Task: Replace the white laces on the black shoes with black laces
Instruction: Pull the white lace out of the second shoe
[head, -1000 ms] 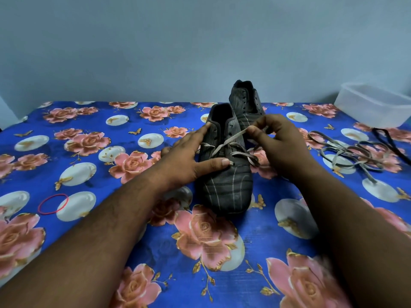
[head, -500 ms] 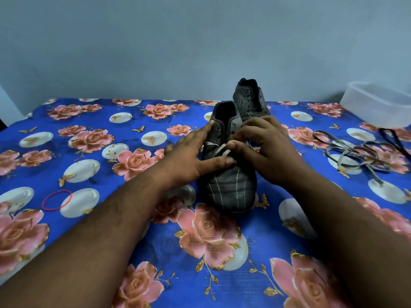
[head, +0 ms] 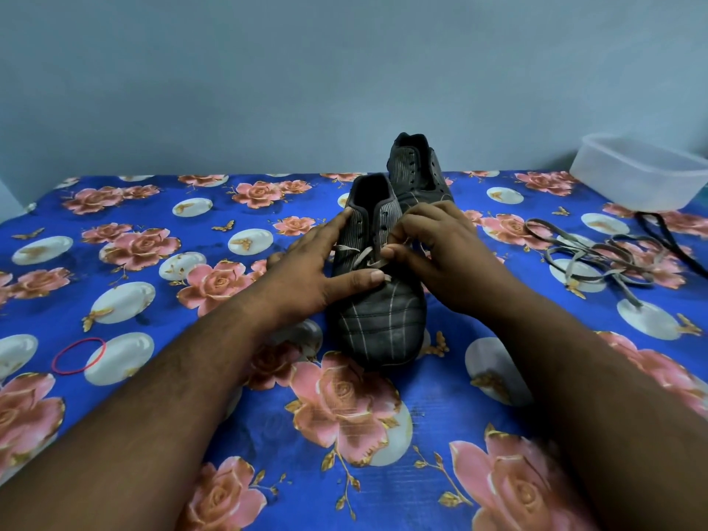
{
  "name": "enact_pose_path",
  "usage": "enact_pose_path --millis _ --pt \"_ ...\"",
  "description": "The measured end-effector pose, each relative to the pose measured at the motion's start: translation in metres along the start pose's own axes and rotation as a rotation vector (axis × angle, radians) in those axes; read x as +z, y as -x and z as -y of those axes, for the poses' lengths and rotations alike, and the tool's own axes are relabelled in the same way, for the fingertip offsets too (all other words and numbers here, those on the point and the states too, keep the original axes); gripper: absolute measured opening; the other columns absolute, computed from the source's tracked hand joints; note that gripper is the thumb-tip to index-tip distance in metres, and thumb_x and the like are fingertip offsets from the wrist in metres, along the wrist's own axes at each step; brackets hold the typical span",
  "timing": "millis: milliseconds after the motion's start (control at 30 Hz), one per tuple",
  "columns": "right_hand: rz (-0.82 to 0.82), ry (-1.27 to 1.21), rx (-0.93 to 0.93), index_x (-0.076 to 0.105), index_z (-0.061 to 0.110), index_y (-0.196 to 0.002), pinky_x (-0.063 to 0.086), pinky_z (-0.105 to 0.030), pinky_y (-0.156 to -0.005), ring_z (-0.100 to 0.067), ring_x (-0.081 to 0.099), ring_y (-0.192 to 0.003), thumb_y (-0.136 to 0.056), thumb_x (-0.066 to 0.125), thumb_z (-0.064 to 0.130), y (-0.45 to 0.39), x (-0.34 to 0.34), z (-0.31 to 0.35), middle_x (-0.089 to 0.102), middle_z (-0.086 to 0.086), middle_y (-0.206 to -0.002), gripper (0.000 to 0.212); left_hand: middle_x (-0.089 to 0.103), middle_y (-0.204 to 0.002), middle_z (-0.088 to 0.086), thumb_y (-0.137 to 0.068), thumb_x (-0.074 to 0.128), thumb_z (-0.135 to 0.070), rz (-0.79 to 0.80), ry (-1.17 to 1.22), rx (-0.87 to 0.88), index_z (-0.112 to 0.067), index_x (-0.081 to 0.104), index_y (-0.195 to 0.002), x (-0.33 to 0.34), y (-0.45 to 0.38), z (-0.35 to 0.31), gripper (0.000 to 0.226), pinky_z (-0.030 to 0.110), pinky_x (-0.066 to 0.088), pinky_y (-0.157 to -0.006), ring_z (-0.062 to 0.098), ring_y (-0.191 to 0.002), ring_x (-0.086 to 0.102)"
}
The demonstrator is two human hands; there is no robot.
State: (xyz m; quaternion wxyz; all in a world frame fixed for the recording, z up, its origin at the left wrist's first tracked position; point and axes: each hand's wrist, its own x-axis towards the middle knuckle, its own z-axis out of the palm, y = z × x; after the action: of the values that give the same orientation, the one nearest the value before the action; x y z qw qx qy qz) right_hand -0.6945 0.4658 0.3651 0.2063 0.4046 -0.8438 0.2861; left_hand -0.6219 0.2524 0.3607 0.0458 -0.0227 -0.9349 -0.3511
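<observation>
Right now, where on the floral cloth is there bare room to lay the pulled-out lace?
Free: the far-left stretch of blue floral cloth, beyond the red rubber band, and the near strip before the front black shoe. Crowded: the right side, with the loose grey-white lace pile, black lace and clear plastic tub.

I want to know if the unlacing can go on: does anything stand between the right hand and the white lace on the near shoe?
Nothing visible does. The right hand already pinches the white lace over the near shoe, and the left hand steadies that shoe from the other side, its thumb lying below the lacing, not across it.
</observation>
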Motion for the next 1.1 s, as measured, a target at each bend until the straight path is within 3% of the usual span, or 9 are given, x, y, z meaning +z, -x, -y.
enact_pose_path --millis 167,367,500,667,767,833,933,1033,1100 --pt "-0.024 -0.073 0.052 0.059 0.028 -0.092 0.045 -0.049 -0.087 -0.013 0.046 -0.094 -0.094 0.046 0.056 0.001 -0.004 -0.002 0.054 0.019 -0.082 0.031 0.029 -0.161 -0.015 -0.054 0.053 -0.094 -0.001 0.023 -0.005 -0.054 0.013 -0.155 0.0 0.0 0.0 0.115 0.052 0.025 -0.121 0.009 -0.149 0.027" --pt "0.016 -0.041 -0.027 0.071 0.034 -0.092 0.046 -0.049 -0.082 -0.013 0.049 -0.09 -0.084 0.057 0.068 0.0 -0.008 0.003 0.055 0.018 -0.078 0.038 0.028 -0.162 -0.014 -0.053 0.051 -0.094 0.008 0.007 -0.011 -0.054 0.011 -0.155 -0.001 0.0 0.0 0.117 0.052 0.025 -0.121 0.01 -0.15 0.026" --pt "-0.008 -0.001 -0.075 0.07 0.035 -0.089 0.046 -0.05 -0.08 -0.015 0.049 -0.088 -0.09 0.057 0.059 -0.001 -0.007 -0.003 0.057 0.016 -0.079 0.027 0.028 -0.163 -0.013 -0.052 0.051 -0.094 0.013 0.01 -0.024 -0.053 0.012 -0.155 -0.001 0.001 -0.002 0.118 0.052 0.024 -0.121 0.011 -0.15 0.026" --pt "-0.168 -0.099 0.034 0.06 0.017 -0.092 0.034 -0.015 -0.079 -0.008 0.044 -0.086 -0.1 0.052 0.036 -0.002 -0.008 -0.003 0.05 0.012 -0.089 0.022 0.03 -0.161 -0.015 -0.052 0.054 -0.094 0.012 0.052 -0.019 -0.054 0.014 -0.154 0.0 0.001 -0.001 0.117 0.053 0.025 -0.121 0.011 -0.148 0.03" --pt "-0.364 -0.117 0.163 0.058 0.011 -0.095 0.031 -0.008 -0.077 -0.011 0.044 -0.086 -0.104 0.052 0.025 -0.001 -0.015 -0.008 0.053 -0.001 -0.093 0.017 0.028 -0.162 -0.014 -0.049 0.052 -0.098 0.015 0.047 -0.019 -0.054 0.013 -0.154 0.0 0.0 0.0 0.12 0.053 0.023 -0.121 0.011 -0.15 0.027" --pt "-0.43 -0.079 0.254 0.06 0.007 -0.098 0.031 -0.013 -0.079 -0.018 0.047 -0.089 -0.104 0.051 0.027 -0.001 -0.017 -0.017 0.055 -0.007 -0.097 0.022 0.026 -0.163 -0.013 -0.049 0.051 -0.098 0.02 0.034 -0.024 -0.053 0.012 -0.155 -0.001 0.0 -0.001 0.121 0.054 0.021 -0.122 0.011 -0.151 0.023" --pt "-0.342 0.006 0.329 0.061 0.012 -0.104 0.03 -0.027 -0.088 -0.029 0.052 -0.104 -0.1 0.048 0.037 0.002 -0.012 -0.024 0.056 -0.006 -0.106 0.029 0.025 -0.164 -0.012 -0.051 0.05 -0.095 0.026 0.005 -0.034 -0.051 0.011 -0.156 -0.002 0.002 -0.004 0.12 0.055 0.019 -0.122 0.011 -0.153 0.019" --pt "-0.228 -0.013 0.21 0.063 0.025 -0.12 0.036 -0.037 -0.097 -0.025 0.05 -0.117 -0.097 0.049 0.051 0.002 -0.01 -0.009 0.058 -0.002 -0.122 0.038 0.025 -0.164 -0.012 -0.051 0.05 -0.094 0.024 0.008 -0.03 -0.051 0.011 -0.156 -0.001 0.002 -0.004 0.121 0.054 0.02 -0.122 0.011 -0.153 0.019" --pt "-0.146 -0.006 0.095 0.066 0.032 -0.119 0.036 -0.04 -0.098 -0.022 0.048 -0.119 -0.094 0.051 0.059 0.002 -0.008 0.003 0.058 0.003 -0.123 0.04 0.025 -0.164 -0.012 -0.049 0.051 -0.097 0.018 0.02 -0.023 -0.051 0.012 -0.156 -0.001 0.001 -0.002 0.123 0.054 0.02 -0.122 0.01 -0.153 0.019"
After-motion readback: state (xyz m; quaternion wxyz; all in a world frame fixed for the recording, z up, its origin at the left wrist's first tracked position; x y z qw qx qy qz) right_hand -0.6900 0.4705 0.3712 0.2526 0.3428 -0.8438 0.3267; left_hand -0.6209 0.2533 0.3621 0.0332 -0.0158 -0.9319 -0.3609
